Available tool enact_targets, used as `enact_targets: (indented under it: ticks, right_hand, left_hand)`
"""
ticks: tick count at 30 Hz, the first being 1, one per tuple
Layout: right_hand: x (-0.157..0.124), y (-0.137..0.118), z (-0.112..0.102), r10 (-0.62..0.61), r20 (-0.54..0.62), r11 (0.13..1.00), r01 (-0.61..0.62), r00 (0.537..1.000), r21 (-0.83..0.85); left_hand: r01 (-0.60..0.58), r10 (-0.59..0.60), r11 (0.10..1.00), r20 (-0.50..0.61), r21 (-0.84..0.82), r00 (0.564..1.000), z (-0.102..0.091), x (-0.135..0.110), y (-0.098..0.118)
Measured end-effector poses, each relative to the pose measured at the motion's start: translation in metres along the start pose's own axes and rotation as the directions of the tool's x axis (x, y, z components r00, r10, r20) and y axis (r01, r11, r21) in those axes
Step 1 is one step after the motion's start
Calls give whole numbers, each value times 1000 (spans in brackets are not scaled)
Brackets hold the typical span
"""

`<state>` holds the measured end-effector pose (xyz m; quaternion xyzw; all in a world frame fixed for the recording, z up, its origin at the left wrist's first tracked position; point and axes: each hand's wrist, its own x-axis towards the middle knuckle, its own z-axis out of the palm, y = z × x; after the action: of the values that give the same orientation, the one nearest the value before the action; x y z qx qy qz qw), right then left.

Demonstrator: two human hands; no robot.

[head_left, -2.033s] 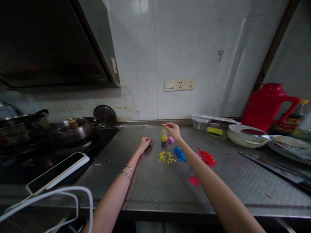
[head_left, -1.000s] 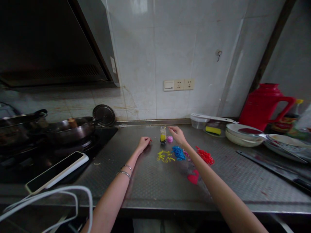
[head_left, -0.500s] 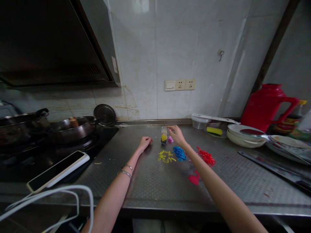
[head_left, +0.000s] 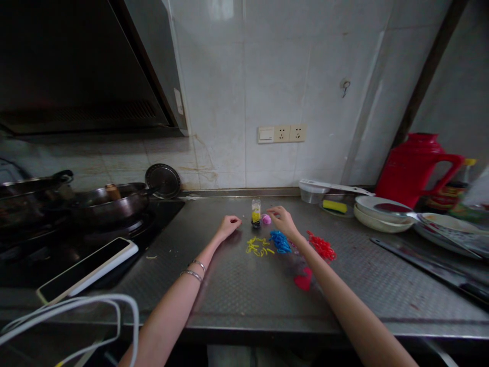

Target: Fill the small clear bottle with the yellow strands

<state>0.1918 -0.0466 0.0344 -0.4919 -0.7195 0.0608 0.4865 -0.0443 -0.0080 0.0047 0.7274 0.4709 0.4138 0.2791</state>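
The right hand (head_left: 280,218), fingers bent, is just right of the clear, upright jar (head_left: 255,214); the left hand (head_left: 228,226) curls left of it. Whether either grips anything, I cannot tell. Thin, loopy yellow bands (head_left: 253,247) lie in front of the jar on the textured metal table (head_left: 237,293).

Left hand (head_left: 228,227), fingers loosely curled, at metal counter (head_left: 237,300). Right hand (head_left: 284,223) opposite, fingertips drawn close together; too small to tell whether either grips anything. Between both hands' fingers: small clear jar (head_left: 255,216), upright, yellow bits above dark ones inside. Purple round piece (head_left: 266,219) just beside right fingertips. Nearer wearer than fingers: loose yellow strands (head_left: 253,246), blue bundle (head_left: 280,241), red bundle (head_left: 322,247), pink heart shape (head_left: 303,280). Well right of right fingers: yellow sponge (head_left: 334,206), red flask (head_left: 407,165).
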Motion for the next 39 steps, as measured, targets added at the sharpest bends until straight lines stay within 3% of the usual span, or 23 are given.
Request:
enact_targets:
  ticks: [3, 6, 8, 23, 29, 39]
  right_hand:
    - [-8, 8, -4, 5, 32, 1000, -4, 999, -21]
    - [-12, 10, -6, 29, 29, 999, -28, 999, -30]
    - [-14, 10, -6, 53, 32, 998, -52, 998, -24]
    - [-21, 8, -2, 60, 102, 998, -62, 993, 18]
    - [-23, 12, -2, 62, 105, 998, -61, 993, -12]
    - [-24, 13, 0, 46, 125, 999, -47, 991, 1]
  left_hand:
    - [-37, 27, 998, 210, 43, 977, -1, -4, 13]
    - [-61, 11, 994, 494, 85, 869, -3, -8, 30]
    - [-76, -10, 990, 592, 121, 806, -3, -11, 41]
    - [-93, -41, 978, 605, 189, 795, 3, -19, 54]
    - [-76, -71, 978, 650, 196, 757, -1, -21, 57]
    - [-86, -73, 973, 639, 215, 766, 3, -24, 61]
